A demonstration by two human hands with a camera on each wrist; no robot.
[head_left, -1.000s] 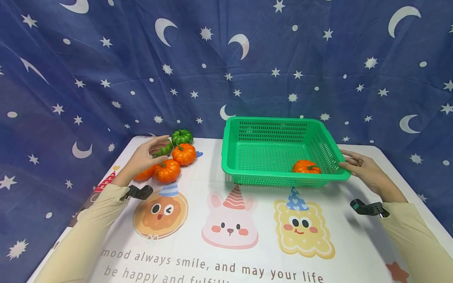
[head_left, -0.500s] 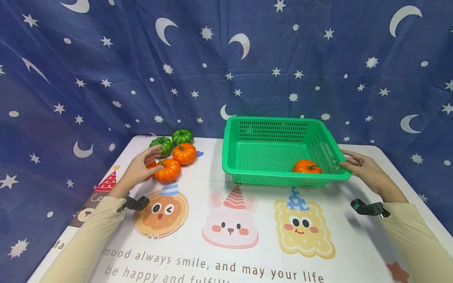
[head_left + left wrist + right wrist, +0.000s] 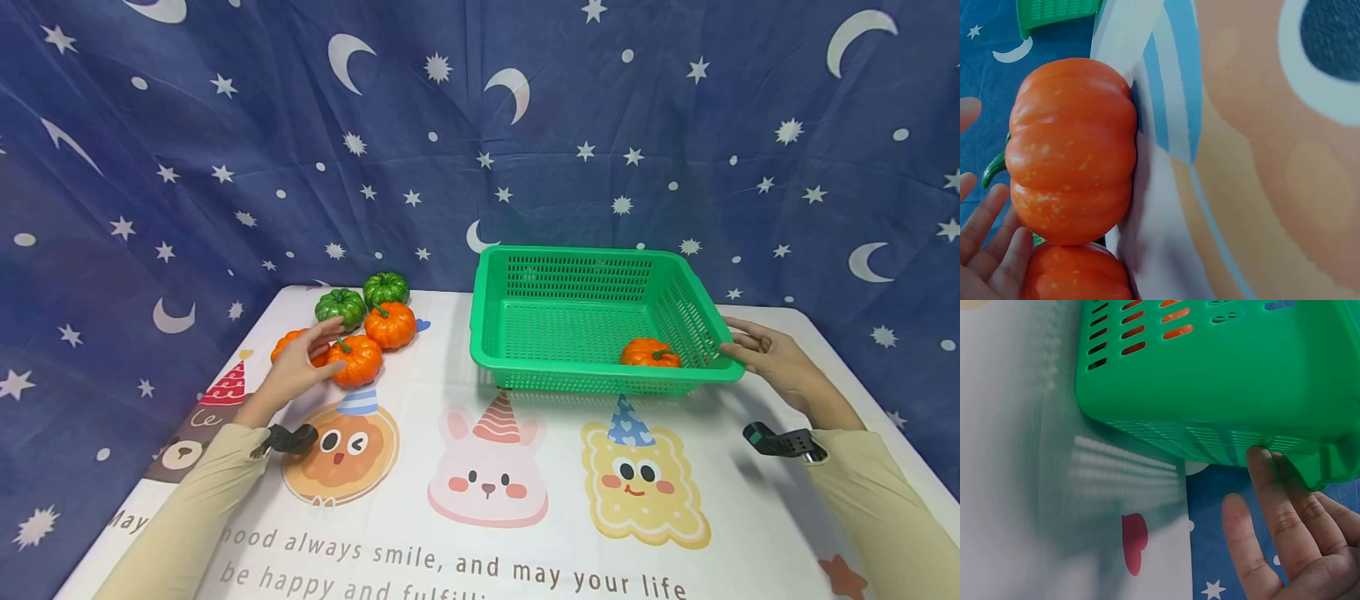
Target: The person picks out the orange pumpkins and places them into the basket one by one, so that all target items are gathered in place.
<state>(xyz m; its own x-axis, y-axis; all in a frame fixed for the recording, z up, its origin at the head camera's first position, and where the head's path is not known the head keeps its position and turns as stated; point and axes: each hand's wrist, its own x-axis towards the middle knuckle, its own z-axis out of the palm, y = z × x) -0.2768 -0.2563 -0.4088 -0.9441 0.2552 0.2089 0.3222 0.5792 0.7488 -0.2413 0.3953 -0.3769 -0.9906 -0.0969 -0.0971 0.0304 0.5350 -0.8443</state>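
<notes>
My left hand (image 3: 296, 367) is beside an orange pumpkin (image 3: 358, 361), its thumb and fingers spread apart around the near left side. In the left wrist view, this pumpkin (image 3: 1072, 156) has a green stem, with fingertips (image 3: 1019, 244) close to its lower edge. Another orange pumpkin (image 3: 283, 343) is partly hidden behind that hand. At the right end of a green plastic basket (image 3: 600, 374), my right hand (image 3: 776, 362) rests against the rim. Its fingers (image 3: 1282, 512) extend fairly straight to the basket wall in the right wrist view. One orange pumpkin (image 3: 648, 353) lies inside the basket.
Behind the left hand stand a third loose orange pumpkin (image 3: 392, 325) and two green pumpkins, one nearer (image 3: 341, 308) and one farther back (image 3: 386, 287). A printed white cloth (image 3: 487, 450) covers the table. A blue star-patterned curtain (image 3: 450, 167) hangs behind.
My left hand has come down and back toward me from over the green pumpkin to beside the front orange one, uncovering the left pumpkins. The right hand and basket have stayed put.
</notes>
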